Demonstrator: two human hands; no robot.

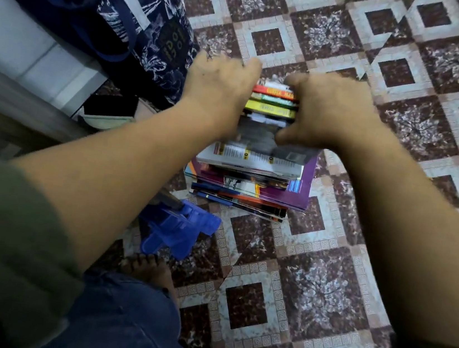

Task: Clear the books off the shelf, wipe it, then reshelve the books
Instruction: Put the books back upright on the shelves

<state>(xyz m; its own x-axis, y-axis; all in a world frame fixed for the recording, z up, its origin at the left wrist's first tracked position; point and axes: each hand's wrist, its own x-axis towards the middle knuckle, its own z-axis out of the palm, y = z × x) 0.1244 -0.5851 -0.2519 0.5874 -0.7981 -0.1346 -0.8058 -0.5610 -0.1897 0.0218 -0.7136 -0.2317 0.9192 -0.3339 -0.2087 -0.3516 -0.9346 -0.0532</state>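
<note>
A bundle of books point(272, 103) with red, green and yellow spines is clamped between my two hands, above a larger pile. My left hand point(219, 85) grips its left side and my right hand point(324, 110) grips its right side, thumb curled under a dark cover. Below them a stack of books point(254, 177) lies flat on the patterned floor, with a white book and a purple one near the top. The shelf is not in view.
A dark blue patterned tote bag point(120, 19) stands at the upper left against a white wall. A blue plastic object point(177, 228) lies on the floor by my bare foot point(148, 268). Patterned tile floor point(326, 274) spreads to the right.
</note>
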